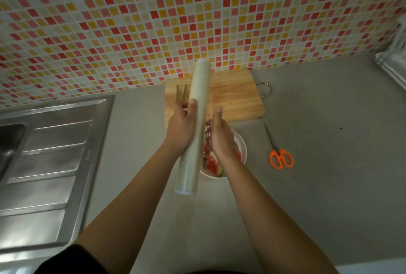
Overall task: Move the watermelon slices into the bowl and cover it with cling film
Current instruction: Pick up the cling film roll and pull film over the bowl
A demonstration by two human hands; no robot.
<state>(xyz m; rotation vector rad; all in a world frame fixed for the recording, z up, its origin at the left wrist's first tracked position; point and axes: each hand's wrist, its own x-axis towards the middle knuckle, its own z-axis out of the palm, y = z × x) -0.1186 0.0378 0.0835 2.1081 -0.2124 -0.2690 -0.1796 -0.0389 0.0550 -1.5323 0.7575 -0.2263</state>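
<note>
Sink (33, 152) at 9 o'clock of the bowl, well apart. Left hand (180, 128) wraps the cling film roll (195, 128), thumb on top, roll pointing 12 to 6 above the counter. Bowl (242, 148) sits just below and right of the roll. Watermelon slices (212, 161) already lie inside it. Right hand (219, 139) pinches the loose film (207, 134) beside the roll, over the bowl; its fingers are hidden. Cutting board (237, 97) at 12 o'clock, bare of fruit. Scissors (279, 152) at 3 o'clock. Transfer looks done. Left: draw out the film, cut it, seal the rim.
</note>
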